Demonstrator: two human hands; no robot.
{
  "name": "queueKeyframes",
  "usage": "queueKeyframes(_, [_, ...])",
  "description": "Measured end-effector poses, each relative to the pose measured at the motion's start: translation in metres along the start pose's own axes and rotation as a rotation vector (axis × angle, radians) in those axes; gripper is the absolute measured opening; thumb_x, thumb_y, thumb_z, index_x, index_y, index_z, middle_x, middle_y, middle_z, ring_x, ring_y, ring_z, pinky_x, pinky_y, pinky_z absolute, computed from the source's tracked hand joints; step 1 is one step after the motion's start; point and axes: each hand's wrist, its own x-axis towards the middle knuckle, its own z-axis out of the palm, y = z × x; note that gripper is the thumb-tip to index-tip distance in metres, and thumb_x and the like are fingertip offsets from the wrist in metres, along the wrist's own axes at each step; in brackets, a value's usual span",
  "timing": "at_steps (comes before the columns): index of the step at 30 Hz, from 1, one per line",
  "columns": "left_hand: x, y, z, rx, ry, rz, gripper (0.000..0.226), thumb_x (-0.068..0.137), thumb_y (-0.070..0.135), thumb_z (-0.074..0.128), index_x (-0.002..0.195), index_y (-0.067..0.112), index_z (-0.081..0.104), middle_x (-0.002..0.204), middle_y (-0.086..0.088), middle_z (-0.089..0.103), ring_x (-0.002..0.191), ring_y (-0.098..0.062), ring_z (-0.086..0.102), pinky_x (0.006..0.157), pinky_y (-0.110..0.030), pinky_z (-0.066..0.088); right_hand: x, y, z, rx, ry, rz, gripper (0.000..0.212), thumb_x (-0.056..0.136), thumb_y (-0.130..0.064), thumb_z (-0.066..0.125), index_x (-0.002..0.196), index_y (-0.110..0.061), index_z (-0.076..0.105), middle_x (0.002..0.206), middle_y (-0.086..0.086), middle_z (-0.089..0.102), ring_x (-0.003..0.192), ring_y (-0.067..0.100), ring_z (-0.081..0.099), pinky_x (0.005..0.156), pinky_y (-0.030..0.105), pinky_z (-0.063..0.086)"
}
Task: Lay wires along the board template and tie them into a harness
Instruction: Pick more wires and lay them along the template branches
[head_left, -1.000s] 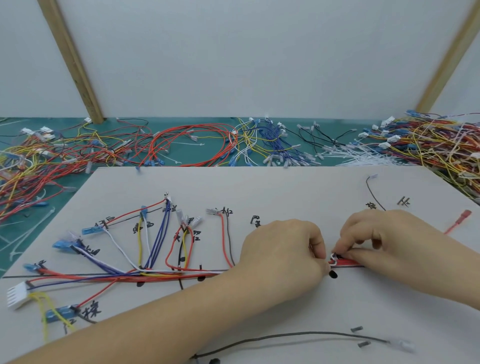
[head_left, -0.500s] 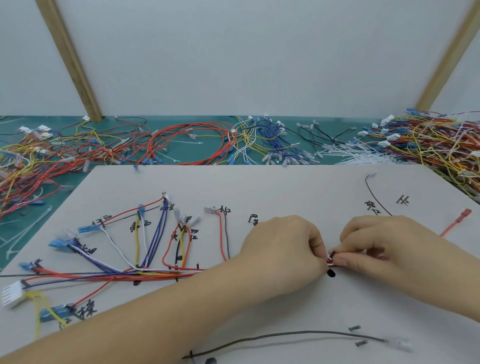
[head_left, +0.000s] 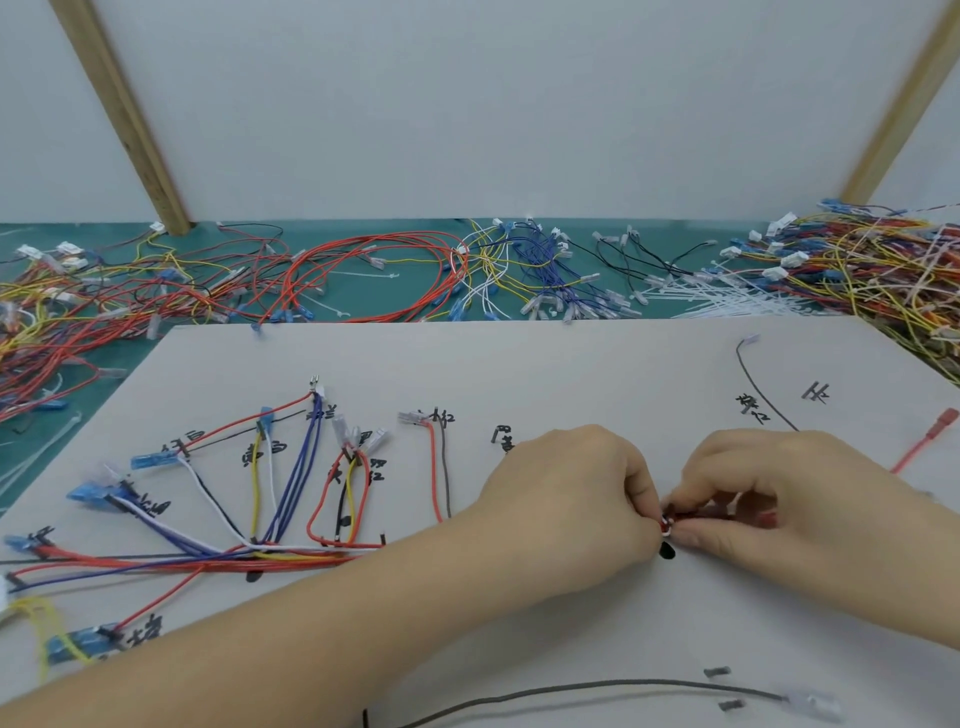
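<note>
Hands meet on board template: left hand grip and right hand grip pinching red wire bundle.

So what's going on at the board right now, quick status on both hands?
Left hand and right hand both pinching the red wire bundle at a white tie. Laid wires fan out left on the board template. Nothing in the way.

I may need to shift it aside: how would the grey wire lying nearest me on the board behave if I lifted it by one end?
The grey wire is thin and lies in a loose curve, so it would probably droop limply. It looks light; its clear terminal would likely swing or drag.
</note>
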Motion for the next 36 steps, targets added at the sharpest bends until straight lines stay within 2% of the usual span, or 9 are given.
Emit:
queueKeyframes(5, [0.001,0.003,0.0,0.001,-0.001,-0.022,0.012,0.074,0.023,0.062,0.064,0.028,0.058,0.066,0.01,0.06,0.076,-0.013,0.061,0.063,-0.023,0.046,0.003,-0.004,0.003,-0.004,0.008,0.028,0.016,0.067,-0.034,0.069,0.057,-0.04,0.058,0.092,-0.029,0.055,0.081,-0.001,0.054,0.063,0.015,0.043])
queueKeyframes(9, [0.003,0.002,0.001,0.017,0.001,-0.01,0.015,0.074,0.023,0.062,0.061,0.028,0.058,0.066,0.007,0.061,0.076,-0.016,0.061,0.062,-0.024,0.045,0.006,-0.007,0.002,-0.066,-0.042,0.044,0.016,0.069,-0.035,0.066,0.059,-0.035,0.054,0.092,-0.025,0.054,0.086,-0.002,0.049,0.063,0.015,0.04])
queueKeyframes(11, [0.001,0.002,0.001,0.043,0.019,0.023,0.011,0.076,0.022,0.063,0.067,0.029,0.062,0.06,0.009,0.054,0.073,-0.016,0.058,0.061,-0.023,0.042,0.004,-0.009,0.003,-0.094,-0.024,0.021,0.016,0.072,-0.032,0.065,0.062,-0.034,0.053,0.075,-0.011,0.057,0.088,-0.008,0.045,0.066,0.011,0.038])
queueKeyframes(12, [0.001,0.002,0.0,0.047,0.014,0.04,0.008,0.077,0.022,0.064,0.071,0.028,0.066,0.057,0.01,0.051,0.071,-0.015,0.055,0.06,-0.022,0.041,0.002,-0.01,0.005,-0.107,-0.006,0.013,0.015,0.073,-0.032,0.063,0.064,-0.034,0.052,0.072,-0.012,0.055,0.089,-0.012,0.042,0.068,0.009,0.036])
queueKeyframes(15, [0.001,0.0,-0.007,-0.029,-0.075,0.049,0.009,0.079,0.02,0.066,0.084,0.023,0.073,0.053,0.012,0.05,0.056,-0.003,0.049,0.055,-0.018,0.039,-0.002,-0.01,0.007,-0.088,0.003,0.009,0.011,0.077,-0.033,0.062,0.074,-0.04,0.055,0.078,-0.017,0.055,0.091,-0.013,0.041,0.071,0.008,0.036])
queueKeyframes(19, [-0.008,-0.007,-0.029,-0.186,-0.203,0.063,0.021,0.083,0.019,0.064,0.104,0.022,0.067,0.078,0.009,0.061,0.048,0.006,0.049,0.053,-0.004,0.039,-0.006,-0.008,0.004,-0.005,0.003,0.011,0.032,0.077,-0.02,0.069,0.082,-0.049,0.056,0.087,-0.022,0.059,0.093,-0.003,0.048,0.069,0.008,0.038])
queueKeyframes(24, [-0.03,-0.028,-0.073,-0.4,-0.019,-0.064,0.017,0.088,0.013,0.057,0.084,0.028,0.066,0.076,0.009,0.063,0.057,0.001,0.057,0.053,-0.013,0.049,-0.003,-0.013,-0.003,0.013,0.071,-0.033,0.042,0.082,-0.009,0.059,0.085,-0.051,0.054,0.088,-0.024,0.061,0.093,-0.006,0.047,0.072,0.002,0.034])
queueKeyframes(29, [-0.066,-0.055,-0.112,-0.437,0.109,-0.139,0.022,0.089,0.011,0.052,0.081,0.022,0.07,0.07,0.009,0.067,0.057,-0.005,0.059,0.049,-0.015,0.046,0.008,-0.038,-0.001,0.074,0.105,-0.116,0.024,0.082,-0.03,0.049,0.079,-0.051,0.06,0.101,-0.034,0.055,0.093,-0.007,0.049,0.07,0.0,0.033])
queueKeyframes(36, [-0.108,-0.093,-0.136,-0.417,0.332,-0.199,0.028,0.092,0.009,0.049,0.077,0.021,0.07,0.065,0.006,0.065,0.054,-0.007,0.056,0.047,-0.015,0.042,0.029,-0.098,0.015,0.175,0.032,-0.274,0.023,0.075,-0.025,0.049,0.077,-0.04,0.067,0.089,-0.022,0.063,0.091,0.001,0.054,0.071,0.003,0.035])
